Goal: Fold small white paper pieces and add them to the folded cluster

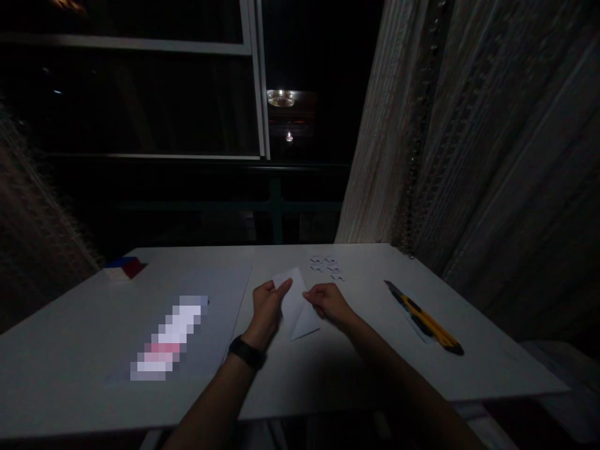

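Note:
A small folded piece of white paper [298, 304] is held just above the white table [328, 369], near its middle. My left hand [267, 309], with a black watch on the wrist, pinches the paper's left upper edge. My right hand [329, 302] pinches its right edge. Both hands are closed on the paper. A larger white sheet [262, 350] lies flat under them.
A yellow and black utility knife [424, 319] lies to the right. Several small paper cuttings [327, 267] sit behind the hands. A red and blue block [125, 265] rests at the far left corner. A blurred-out oblong object [169, 337] lies left. Curtains [469, 137] hang at right; a dark window is behind.

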A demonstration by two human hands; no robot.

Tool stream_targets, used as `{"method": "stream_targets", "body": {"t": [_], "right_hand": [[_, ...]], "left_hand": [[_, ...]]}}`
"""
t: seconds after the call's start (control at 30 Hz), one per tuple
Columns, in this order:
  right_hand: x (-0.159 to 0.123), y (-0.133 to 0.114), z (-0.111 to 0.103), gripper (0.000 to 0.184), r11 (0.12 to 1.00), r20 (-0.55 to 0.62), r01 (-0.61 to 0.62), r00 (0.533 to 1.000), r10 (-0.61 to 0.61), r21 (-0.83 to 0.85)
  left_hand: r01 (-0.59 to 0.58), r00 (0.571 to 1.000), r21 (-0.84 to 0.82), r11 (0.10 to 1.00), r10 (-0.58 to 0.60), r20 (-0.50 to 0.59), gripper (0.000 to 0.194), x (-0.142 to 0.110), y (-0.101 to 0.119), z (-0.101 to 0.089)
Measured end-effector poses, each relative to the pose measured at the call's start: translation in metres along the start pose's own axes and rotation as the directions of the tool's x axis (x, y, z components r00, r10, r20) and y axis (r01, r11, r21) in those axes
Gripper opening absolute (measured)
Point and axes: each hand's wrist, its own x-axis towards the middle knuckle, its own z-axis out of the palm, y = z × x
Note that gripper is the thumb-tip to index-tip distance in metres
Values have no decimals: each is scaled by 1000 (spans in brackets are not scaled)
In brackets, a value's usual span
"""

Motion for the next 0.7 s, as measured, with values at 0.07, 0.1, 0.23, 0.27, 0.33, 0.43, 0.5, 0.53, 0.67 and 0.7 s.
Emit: {"method": "stream_targets", "body": {"t": [0.07,0.1,0.23,0.27,0.33,0.43,0.5,0.53,0.67,0.7], "right_hand": [[-1,0,0,34,1000,11,9,1000,-9,-25],[-1,0,0,34,999,20,13,1000,-12,-50],[-3,4,3,34,994,98,13,995,-2,-112],[-4,5,4,33,994,116,13,993,0,-113],[-4,4,5,32,994,121,13,993,0,-108],[-5,-2,1,31,993,99,25,995,-13,-120],[-6,-7,-6,30,990,154,36,988,-15,-138],[-7,-10,-11,30,989,206,31,979,0,-147],[-9,-17,-33,28,982,513,-50,847,138,-182],[-10,-17,-38,26,976,565,-62,807,173,-210]], "left_hand": [[-14,999,23,1000,14,-36,37,0,0,0],[-24,998,31,999,26,-63,36,0,1,0],[-55,983,47,997,62,-172,35,-1,6,-2],[-52,982,45,998,60,-181,35,-2,7,-2],[-43,984,23,999,46,-173,35,-2,8,-3],[-37,994,-49,998,32,-102,37,-1,11,-4],[0,1000,-87,996,-2,-15,38,2,16,-7],[47,998,-98,994,-44,33,38,3,19,-10],[339,883,49,939,-336,327,40,1,34,-19],[342,856,144,929,-371,361,37,-1,36,-21]]}}
